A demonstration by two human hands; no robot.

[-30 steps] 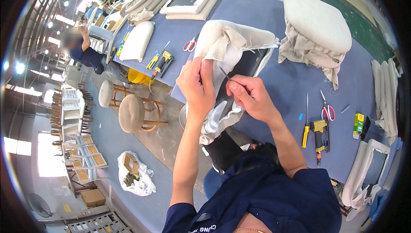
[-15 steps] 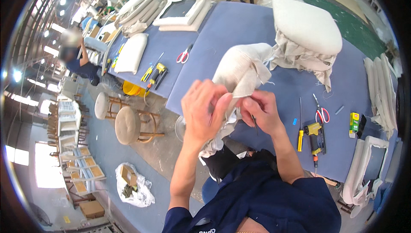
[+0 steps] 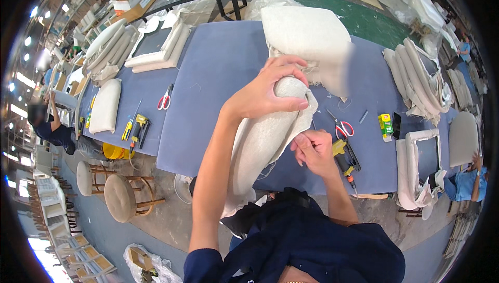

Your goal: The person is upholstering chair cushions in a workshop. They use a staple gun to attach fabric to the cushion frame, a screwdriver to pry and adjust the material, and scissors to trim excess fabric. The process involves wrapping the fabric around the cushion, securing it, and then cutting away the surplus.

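Gripping the cloth-covered cushion (image 3: 270,127) — left hand (image 3: 265,93) on top; right hand (image 3: 312,150) pinching its edge.

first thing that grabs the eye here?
The left hand, centre frame, grips the top of a beige fabric-covered piece at the near edge of the blue table; the right hand pinches the fabric's edge lower right. A big beige cushion lies behind, red-handled scissors beside the right hand.
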